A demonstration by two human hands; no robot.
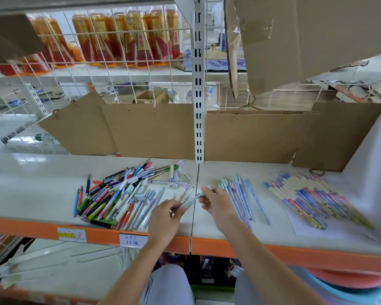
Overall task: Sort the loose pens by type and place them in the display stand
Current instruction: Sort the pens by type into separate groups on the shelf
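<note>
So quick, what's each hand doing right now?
Left hand: fingers pinch one end of a pale blue pen.
Right hand: fingers pinch the other end of the same pen.

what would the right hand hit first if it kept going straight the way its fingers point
The right hand points up and left, toward the mixed pen pile. Past the pen both hands hold, it would likely meet that pile's loose far-right pens first, though depth is unclear.

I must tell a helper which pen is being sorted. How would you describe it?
On the white shelf, between the mixed pile and the pastel row, both hands hold one pen. It alone is lifted, left hand low, right hand high.
</note>
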